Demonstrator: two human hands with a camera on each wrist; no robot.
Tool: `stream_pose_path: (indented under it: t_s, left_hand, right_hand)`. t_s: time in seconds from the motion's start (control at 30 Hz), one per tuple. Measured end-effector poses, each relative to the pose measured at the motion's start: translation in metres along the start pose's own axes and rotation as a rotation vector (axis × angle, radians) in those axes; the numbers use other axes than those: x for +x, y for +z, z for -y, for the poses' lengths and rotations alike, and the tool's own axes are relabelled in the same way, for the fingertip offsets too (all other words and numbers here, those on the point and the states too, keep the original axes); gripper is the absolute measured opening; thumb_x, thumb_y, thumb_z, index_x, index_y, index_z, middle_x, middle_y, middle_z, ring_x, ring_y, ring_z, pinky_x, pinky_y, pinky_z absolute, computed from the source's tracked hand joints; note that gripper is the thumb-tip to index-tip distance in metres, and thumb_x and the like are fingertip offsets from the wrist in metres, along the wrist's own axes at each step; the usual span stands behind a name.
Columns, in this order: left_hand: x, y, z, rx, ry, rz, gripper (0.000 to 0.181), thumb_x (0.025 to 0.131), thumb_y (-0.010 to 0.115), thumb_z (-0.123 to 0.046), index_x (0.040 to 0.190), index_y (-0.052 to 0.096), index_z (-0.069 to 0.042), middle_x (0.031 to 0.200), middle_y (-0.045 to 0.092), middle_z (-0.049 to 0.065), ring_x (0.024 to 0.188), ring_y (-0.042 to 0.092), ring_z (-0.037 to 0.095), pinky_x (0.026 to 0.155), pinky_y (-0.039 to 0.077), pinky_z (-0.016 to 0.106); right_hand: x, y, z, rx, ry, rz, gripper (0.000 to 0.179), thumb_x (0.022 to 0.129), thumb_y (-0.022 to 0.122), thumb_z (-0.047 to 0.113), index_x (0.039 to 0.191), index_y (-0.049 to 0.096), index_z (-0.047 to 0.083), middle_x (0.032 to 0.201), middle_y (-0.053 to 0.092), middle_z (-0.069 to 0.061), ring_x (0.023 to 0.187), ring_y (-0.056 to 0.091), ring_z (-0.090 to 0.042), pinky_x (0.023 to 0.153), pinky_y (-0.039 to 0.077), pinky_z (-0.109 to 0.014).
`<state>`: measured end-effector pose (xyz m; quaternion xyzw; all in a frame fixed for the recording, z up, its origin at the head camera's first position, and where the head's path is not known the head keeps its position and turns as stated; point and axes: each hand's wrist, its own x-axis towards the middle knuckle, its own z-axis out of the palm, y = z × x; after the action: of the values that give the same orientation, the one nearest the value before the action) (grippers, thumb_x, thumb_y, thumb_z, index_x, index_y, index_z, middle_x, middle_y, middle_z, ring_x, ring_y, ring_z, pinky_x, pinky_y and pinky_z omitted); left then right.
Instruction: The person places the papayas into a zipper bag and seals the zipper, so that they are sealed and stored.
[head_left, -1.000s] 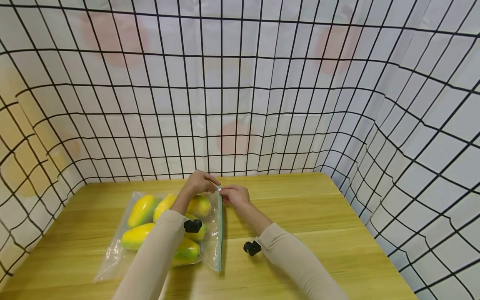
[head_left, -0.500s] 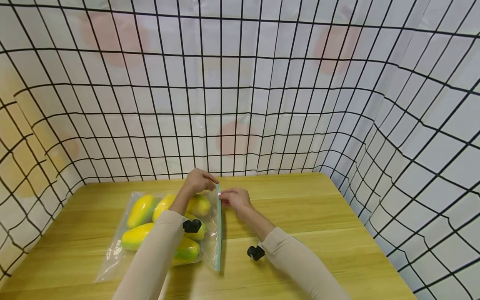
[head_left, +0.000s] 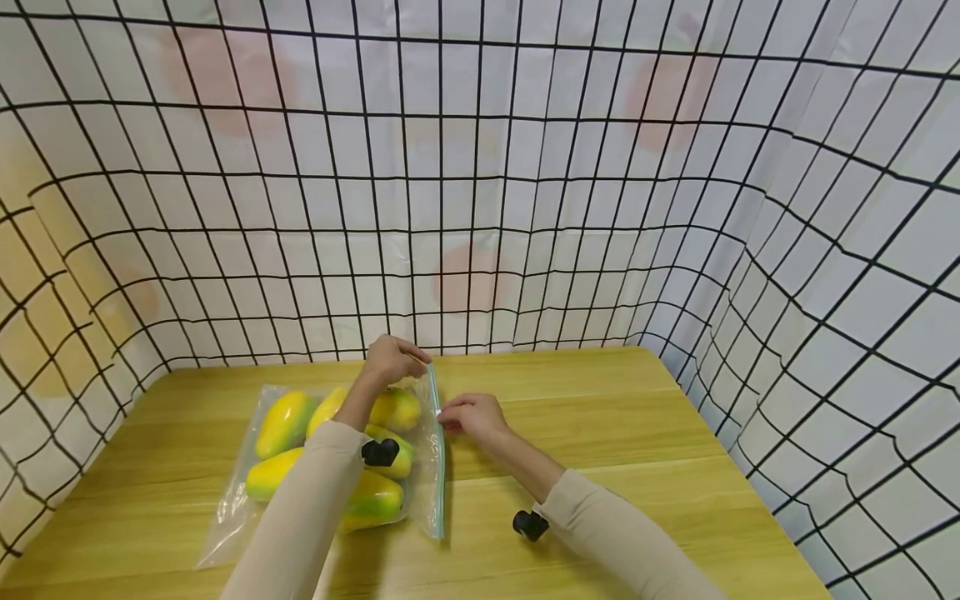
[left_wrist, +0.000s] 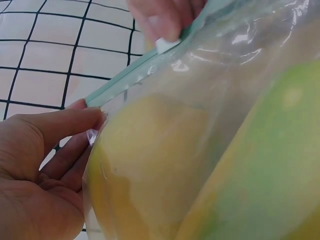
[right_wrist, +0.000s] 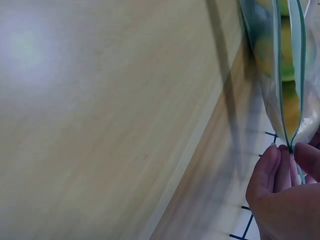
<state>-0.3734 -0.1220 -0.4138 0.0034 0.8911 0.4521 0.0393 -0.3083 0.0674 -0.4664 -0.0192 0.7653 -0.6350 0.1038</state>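
Note:
A clear zip bag [head_left: 422, 500] lies on the table with several yellow-green, mango-like fruits [head_left: 285, 423] inside. Its pale teal zip strip [head_left: 440, 492] faces right. My left hand [head_left: 393, 360] pinches the bag's far corner at the end of the strip. Thumb and fingers of my right hand [head_left: 476, 418] pinch the white slider [left_wrist: 167, 46] a little nearer to me along the strip. In the right wrist view, the two strip edges [right_wrist: 298, 50] part on the near side of that hand and meet at its fingertips. My left forearm covers some of the fruits.
The wooden table [head_left: 600, 433] extends to the right of the bag. Behind it and at both sides stands a black wire grid [head_left: 480, 177] before a pale sheet. Each wrist carries a small black camera [head_left: 531, 525].
My right hand has moved toward me along the zip strip with the slider. My left hand has shifted slightly left and away, still holding the corner. The fruits have barely moved.

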Motion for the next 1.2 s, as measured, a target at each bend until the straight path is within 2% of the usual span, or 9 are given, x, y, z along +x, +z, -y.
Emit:
stream_pose_path:
  t_s: [0.23,0.5,0.8,0.9,1.1,1.2]
  left_hand:
    - [0.003,0.000,-0.001,-0.015,-0.005,-0.026,0.012,0.085,0.078,-0.007,0.094,0.083,-0.013,0.102,0.076,0.012,0.078,0.058,0.021,0.057,0.042,0.025]
    - [0.004,-0.001,-0.005,-0.019,-0.015,-0.041,0.012,0.085,0.078,-0.007,0.095,0.083,-0.011,0.104,0.076,0.014,0.069,0.053,0.019,0.054,0.040,0.025]
    - [0.005,0.001,-0.005,-0.049,-0.023,-0.049,0.012,0.085,0.077,-0.007,0.095,0.083,-0.011,0.110,0.075,0.016,0.055,0.042,0.014,0.049,0.036,0.025]
    - [0.004,0.003,-0.005,-0.048,-0.015,-0.049,0.013,0.085,0.077,-0.008,0.096,0.083,-0.012,0.114,0.074,0.015,0.060,0.047,0.016,0.051,0.038,0.026]
    - [0.001,0.003,-0.008,-0.002,0.010,-0.037,0.015,0.086,0.075,-0.007,0.097,0.082,-0.013,0.118,0.072,0.015,0.085,0.059,0.023,0.060,0.043,0.027]
    - [0.001,0.003,-0.009,0.014,0.004,-0.043,0.014,0.086,0.075,-0.008,0.097,0.083,-0.014,0.118,0.072,0.014,0.085,0.059,0.025,0.058,0.043,0.027]
  right_hand:
    - [-0.012,-0.004,-0.002,0.017,0.013,0.064,0.015,0.084,0.075,0.005,0.094,0.075,-0.006,0.084,0.075,-0.009,0.075,0.072,-0.019,0.081,0.064,-0.041]
    - [-0.023,-0.008,-0.004,0.018,0.042,0.151,0.011,0.082,0.075,0.001,0.088,0.073,-0.008,0.074,0.071,-0.005,0.067,0.067,-0.014,0.073,0.064,-0.034]
    - [-0.036,-0.015,-0.005,0.016,0.096,0.235,0.012,0.081,0.073,0.000,0.090,0.070,-0.007,0.077,0.072,-0.006,0.068,0.069,-0.015,0.075,0.064,-0.036]
    - [-0.040,-0.017,-0.005,0.022,0.118,0.266,0.010,0.082,0.073,-0.001,0.089,0.070,-0.007,0.077,0.072,-0.007,0.069,0.068,-0.016,0.075,0.064,-0.036]
    - [-0.046,-0.020,-0.008,0.009,0.155,0.335,0.004,0.081,0.073,0.001,0.083,0.069,0.000,0.075,0.071,-0.005,0.067,0.067,-0.016,0.072,0.064,-0.034]
    - [-0.049,-0.021,-0.008,0.002,0.167,0.362,0.004,0.081,0.072,0.000,0.082,0.068,0.001,0.074,0.071,-0.005,0.066,0.067,-0.016,0.072,0.064,-0.034]
